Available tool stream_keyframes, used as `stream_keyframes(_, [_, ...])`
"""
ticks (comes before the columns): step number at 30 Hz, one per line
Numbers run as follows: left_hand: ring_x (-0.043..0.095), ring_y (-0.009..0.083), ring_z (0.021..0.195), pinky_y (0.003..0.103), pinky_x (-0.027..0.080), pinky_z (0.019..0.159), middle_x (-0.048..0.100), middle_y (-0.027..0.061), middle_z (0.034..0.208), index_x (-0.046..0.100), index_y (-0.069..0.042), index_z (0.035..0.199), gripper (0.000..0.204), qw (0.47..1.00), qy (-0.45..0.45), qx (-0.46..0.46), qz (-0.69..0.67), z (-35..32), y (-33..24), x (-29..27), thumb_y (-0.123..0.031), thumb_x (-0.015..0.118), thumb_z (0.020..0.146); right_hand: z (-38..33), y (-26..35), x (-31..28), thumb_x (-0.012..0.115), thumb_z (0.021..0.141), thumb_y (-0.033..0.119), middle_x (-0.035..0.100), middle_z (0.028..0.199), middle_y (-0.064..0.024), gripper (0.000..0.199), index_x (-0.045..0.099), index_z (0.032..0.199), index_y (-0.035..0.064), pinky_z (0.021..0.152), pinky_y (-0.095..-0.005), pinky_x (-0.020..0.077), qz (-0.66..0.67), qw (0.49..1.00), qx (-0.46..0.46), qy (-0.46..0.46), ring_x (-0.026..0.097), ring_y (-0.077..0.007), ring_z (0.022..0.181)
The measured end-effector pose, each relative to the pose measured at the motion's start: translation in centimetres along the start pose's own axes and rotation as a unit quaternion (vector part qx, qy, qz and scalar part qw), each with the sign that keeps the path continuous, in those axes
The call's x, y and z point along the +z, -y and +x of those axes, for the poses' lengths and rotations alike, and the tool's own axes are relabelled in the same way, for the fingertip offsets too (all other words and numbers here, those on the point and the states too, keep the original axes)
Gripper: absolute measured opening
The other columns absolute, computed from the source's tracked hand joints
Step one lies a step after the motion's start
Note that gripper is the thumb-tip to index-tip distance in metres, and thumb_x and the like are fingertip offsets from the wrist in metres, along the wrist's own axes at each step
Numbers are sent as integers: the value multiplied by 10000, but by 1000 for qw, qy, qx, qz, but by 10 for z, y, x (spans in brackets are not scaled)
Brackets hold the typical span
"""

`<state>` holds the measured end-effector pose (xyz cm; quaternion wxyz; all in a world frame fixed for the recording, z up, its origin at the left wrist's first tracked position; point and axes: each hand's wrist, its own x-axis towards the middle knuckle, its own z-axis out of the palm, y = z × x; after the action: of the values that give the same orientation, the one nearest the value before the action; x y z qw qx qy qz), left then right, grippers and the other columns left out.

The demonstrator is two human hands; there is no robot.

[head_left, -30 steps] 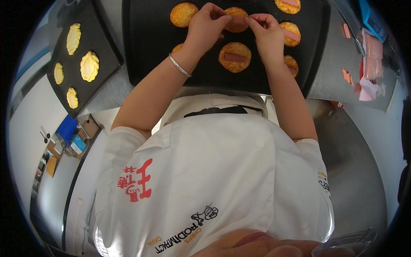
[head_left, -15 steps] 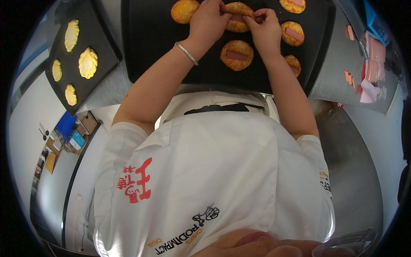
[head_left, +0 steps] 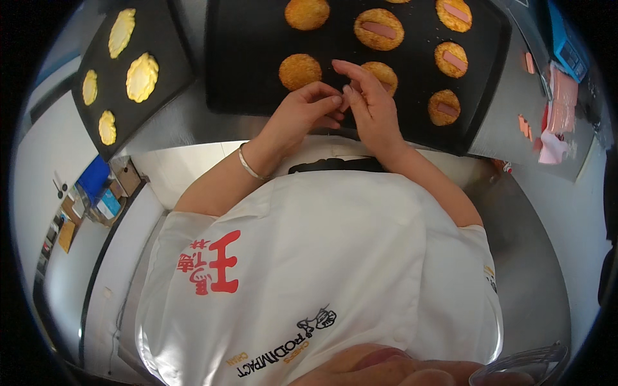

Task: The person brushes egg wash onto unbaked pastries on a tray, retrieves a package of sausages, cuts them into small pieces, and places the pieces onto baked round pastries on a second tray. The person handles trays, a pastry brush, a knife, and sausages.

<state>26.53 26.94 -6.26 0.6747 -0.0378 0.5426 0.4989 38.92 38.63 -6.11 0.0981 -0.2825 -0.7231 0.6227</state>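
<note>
Above the near edge of a black baking tray (head_left: 244, 38), my left hand (head_left: 302, 112) and my right hand (head_left: 375, 112) meet at the fingertips. My left fingers are curled in toward the thumb. The right thumb presses in by them while the right index finger stretches out. Whatever lies between the fingertips is too small to make out. Just beyond the right hand, partly covered by it, lies a golden crumbed round bun (head_left: 386, 72) with a pink strip on it. A plain crumbed bun (head_left: 300, 71) sits beyond my left hand. Farther back is a bun with a ham strip (head_left: 378, 30).
More topped buns (head_left: 450, 59) line the tray's right side, and another plain bun (head_left: 307, 13) sits at the back. A second dark tray (head_left: 168, 58) at left carries pale yellow dough pieces (head_left: 141, 77). Pink strips (head_left: 525, 127) and packaged ham (head_left: 564, 96) lie on the right counter.
Both hands have left the middle bun, which now has its pink strip in plain view. They have drawn back toward me and come together. The whole view has shifted, showing more of the tray's far part.
</note>
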Motion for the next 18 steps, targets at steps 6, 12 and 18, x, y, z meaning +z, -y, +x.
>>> stream_keyframes(6, [628, 134, 853, 255, 539, 738, 649, 71, 950, 605, -34, 1069, 172, 950, -143, 168, 219, -16, 2, -32, -129, 617, 926, 1, -4, 18, 601, 908, 80, 625, 1019, -98, 168, 675, 1038, 2, 766, -283, 533, -9, 994, 96, 54, 652, -190, 889])
stream_keyframes(12, [620, 139, 899, 253, 520, 752, 659, 64, 974, 656, -56, 1058, 162, 921, -191, 223, 256, -3, -6, -56, -121, 636, 911, 33, -20, 44, 661, 871, 74, 603, 978, -93, 140, 648, 966, -28, 656, -240, 559, 116, 977, 177, 2, 649, -141, 785])
stream_keyframes(18, [629, 153, 910, 260, 521, 764, 669, 74, 995, 669, -68, 1041, 159, 914, -207, 228, 264, 6, -3, -66, -149, 646, 906, 39, -26, 54, 693, 838, 78, 592, 919, -90, 119, 645, 881, -23, 602, -250, 545, 38, 992, 119, -31, 645, -156, 746])
